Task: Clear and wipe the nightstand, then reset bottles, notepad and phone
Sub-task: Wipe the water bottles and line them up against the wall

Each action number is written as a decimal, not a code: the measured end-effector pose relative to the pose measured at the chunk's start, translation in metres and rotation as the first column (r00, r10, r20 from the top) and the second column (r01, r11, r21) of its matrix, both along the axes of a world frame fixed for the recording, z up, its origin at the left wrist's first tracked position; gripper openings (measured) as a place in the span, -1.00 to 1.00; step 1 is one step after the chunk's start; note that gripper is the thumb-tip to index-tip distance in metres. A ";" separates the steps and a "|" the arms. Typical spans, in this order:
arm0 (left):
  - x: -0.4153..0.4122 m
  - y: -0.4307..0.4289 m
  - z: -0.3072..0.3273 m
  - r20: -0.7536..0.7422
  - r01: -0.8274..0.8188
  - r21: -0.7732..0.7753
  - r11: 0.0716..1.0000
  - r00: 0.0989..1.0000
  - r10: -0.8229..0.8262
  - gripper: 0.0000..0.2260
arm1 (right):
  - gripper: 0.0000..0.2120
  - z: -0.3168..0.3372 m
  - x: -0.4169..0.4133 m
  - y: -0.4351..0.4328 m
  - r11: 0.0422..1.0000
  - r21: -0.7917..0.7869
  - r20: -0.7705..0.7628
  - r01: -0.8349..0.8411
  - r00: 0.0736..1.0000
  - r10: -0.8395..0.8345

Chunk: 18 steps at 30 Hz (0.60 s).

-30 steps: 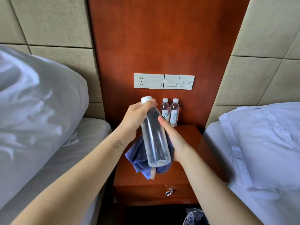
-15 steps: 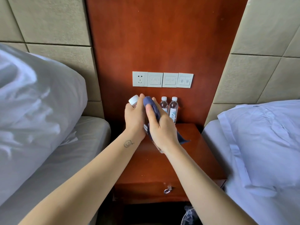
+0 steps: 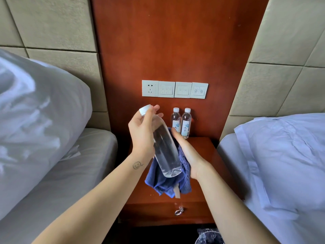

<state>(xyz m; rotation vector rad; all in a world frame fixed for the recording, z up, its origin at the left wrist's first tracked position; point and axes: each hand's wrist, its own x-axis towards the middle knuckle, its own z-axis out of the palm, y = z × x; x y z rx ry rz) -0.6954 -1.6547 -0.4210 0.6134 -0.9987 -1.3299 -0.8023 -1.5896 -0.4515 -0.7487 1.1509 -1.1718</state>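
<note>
Since half a second back, the right hand [image 3: 191,155] and the blue cloth [image 3: 168,184] have slid from up by the cap down to the lower half of the big bottle [image 3: 164,150], so its clear body shows again. From the head view, the person holds that bottle in the air over the nightstand [image 3: 202,196]. It's tilted, with the white cap [image 3: 145,109] pointing toward the nightstand's back left and the base toward its front. The left hand [image 3: 142,132] grips it round the neck just under the cap, a couple of fingertips poking out past it. The right hand is cupped against the bottle's lower part with the cloth bunched in the palm and the thumb lying along the bottle. Its other fingers are hidden, so can't tell how far they curl. The cloth's loose end, with a pale tag, hangs above the nightstand's front half. Two small bottles [image 3: 186,123] stand upright side by side at the nightstand's back edge. A switch panel [image 3: 175,89] sits on the wood wall above the nightstand, and a metal drawer pull [image 3: 178,212] hangs on its front.
</note>
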 end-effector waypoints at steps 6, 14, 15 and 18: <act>0.009 -0.012 -0.006 -0.098 0.115 -0.031 0.993 0.988 -0.117 -0.83 | -0.75 -0.010 0.002 0.022 0.992 -0.082 -0.064 -0.092 0.994 0.087; 0.013 -0.028 -0.006 0.035 0.180 -0.195 0.964 0.984 -0.177 -0.73 | -0.73 -0.002 0.006 0.025 0.983 -0.069 -0.344 -0.168 0.929 0.135; 0.013 -0.030 -0.006 0.097 0.179 -0.195 0.964 0.982 -0.162 -0.67 | -0.73 -0.005 0.008 0.025 0.985 -0.091 -0.333 -0.145 0.937 0.107; 0.010 -0.033 -0.008 0.330 0.174 -0.115 0.978 0.935 -0.127 -0.48 | -0.70 -0.015 0.012 0.022 0.979 -0.189 -0.353 0.072 0.926 -0.136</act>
